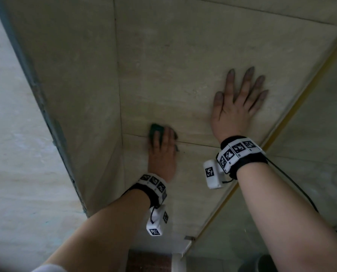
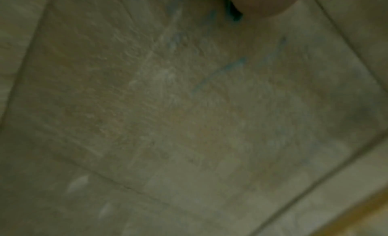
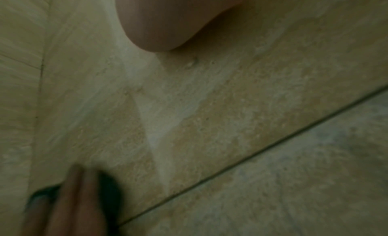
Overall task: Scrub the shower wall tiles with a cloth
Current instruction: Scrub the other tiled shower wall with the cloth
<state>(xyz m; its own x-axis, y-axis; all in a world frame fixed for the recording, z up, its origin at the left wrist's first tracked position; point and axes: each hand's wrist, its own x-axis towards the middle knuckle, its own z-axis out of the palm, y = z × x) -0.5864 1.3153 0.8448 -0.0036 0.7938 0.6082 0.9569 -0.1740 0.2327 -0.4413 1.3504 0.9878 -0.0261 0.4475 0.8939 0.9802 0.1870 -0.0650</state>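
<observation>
- The green cloth lies flat against the shower wall tiles, low on the wall and just beside the inner corner where the wall meets the side wall; it sits on the horizontal grout line.
- The left hand covers the cloth, fingers laid straight over it and pressing it to the tile; only the cloth's upper left edge shows past the fingertips. The blur suggests a scrubbing stroke in progress.
- Unscrubbed tile seems to lie mostly up and to the right of the cloth, so the next stroke probably goes that way, along or above the grout line.
- The right hand is spread flat on the tile, holding nothing, well apart from the cloth and higher, near the glass panel edge.
- No brand or readable writing; both wristbands carry only square coded markers.
</observation>
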